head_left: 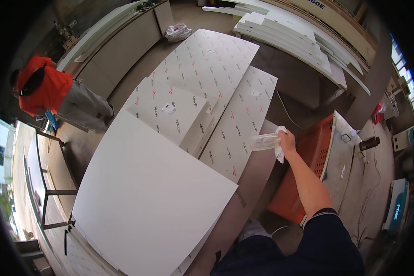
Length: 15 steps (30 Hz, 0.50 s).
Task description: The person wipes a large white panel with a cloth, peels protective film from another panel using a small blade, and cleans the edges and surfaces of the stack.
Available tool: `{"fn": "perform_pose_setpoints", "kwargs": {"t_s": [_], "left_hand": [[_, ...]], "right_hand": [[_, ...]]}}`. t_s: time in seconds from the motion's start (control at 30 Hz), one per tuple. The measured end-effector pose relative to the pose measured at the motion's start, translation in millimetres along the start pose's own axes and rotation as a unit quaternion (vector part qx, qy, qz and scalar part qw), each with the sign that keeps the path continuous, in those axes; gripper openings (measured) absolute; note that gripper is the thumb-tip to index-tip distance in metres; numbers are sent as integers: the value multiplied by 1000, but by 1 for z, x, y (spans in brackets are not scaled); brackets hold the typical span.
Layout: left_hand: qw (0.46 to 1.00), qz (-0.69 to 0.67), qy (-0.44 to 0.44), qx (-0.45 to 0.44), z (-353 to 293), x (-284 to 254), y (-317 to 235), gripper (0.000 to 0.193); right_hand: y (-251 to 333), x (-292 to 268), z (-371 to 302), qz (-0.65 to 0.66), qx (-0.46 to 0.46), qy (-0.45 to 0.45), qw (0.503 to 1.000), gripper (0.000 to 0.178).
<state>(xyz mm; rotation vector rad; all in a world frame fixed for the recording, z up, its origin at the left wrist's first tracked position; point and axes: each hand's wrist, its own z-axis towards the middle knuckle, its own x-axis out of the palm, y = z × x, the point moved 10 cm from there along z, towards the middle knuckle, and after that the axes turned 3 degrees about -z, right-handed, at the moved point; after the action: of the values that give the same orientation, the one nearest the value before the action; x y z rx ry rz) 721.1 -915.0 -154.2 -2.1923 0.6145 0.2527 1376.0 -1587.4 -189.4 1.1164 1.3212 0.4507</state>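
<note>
My right hand (287, 141) reaches out over the right edge of the stacked boards. Its fingers are closed round a clear plastic bottle (263, 142), which is tipped on its side and points left. A crumpled white cloth or tissue (279, 152) is bunched in the same grip. Below and left of the bottle lies a large plain white board (147, 193) on top of the pile. Boards with printed protective film (232, 133) lie beneath and beyond it. My left hand is out of the picture.
An orange crate-like box (303, 179) and a worn workbench (342, 161) with a dark bottle (369, 143) stand at right. More white boards (290, 41) are stacked at the back. At far left a person in an orange shirt (50, 87) stands near a metal-framed table (43, 184).
</note>
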Motion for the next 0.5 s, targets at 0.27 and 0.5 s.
{"fn": "perform_pose_setpoints", "kwargs": {"t_s": [0.27,0.5], "left_hand": [[1000,-27,-15,6,16,-12,11,65],[998,-45,-38,-12,4,-18,12,62]], "right_hand": [[-49,13,-21,390,190,39,900,24],[97,-16,-46,-310,-241,-73,917,17]]}}
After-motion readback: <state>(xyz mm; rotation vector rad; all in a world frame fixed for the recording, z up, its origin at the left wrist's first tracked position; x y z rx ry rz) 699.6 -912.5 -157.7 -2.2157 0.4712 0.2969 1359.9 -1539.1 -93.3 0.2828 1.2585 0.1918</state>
